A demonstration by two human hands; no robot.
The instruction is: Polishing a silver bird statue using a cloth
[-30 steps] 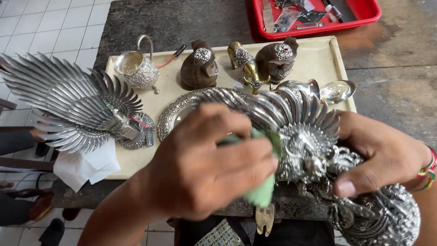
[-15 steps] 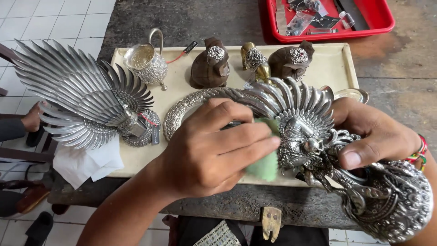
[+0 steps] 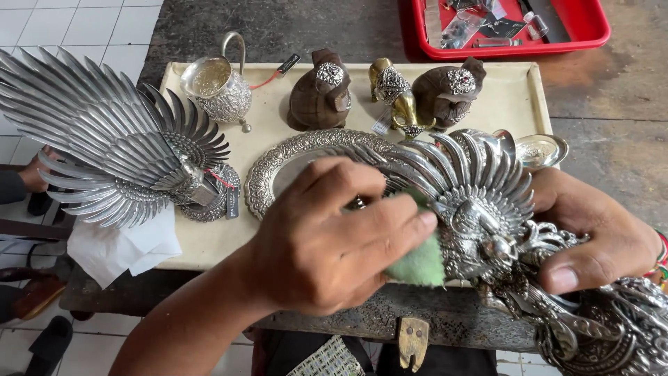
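Note:
My left hand presses a green cloth against the fanned feathers of an ornate silver bird figure. My right hand grips that figure from the right, thumb on its lower body. The figure stretches from the tray's middle down to the bottom right corner. Under its feathers lies an embossed oval silver plate, on a cream tray.
A second winged silver figure stands at the tray's left over white tissue. A silver pitcher, two dark carved animals and a gold one line the back. A red bin sits beyond. Another person's hand shows at far left.
My left hand has slid the green cloth to the right along the feathers. The view has shifted slightly, with the figure sitting lower and nearer.

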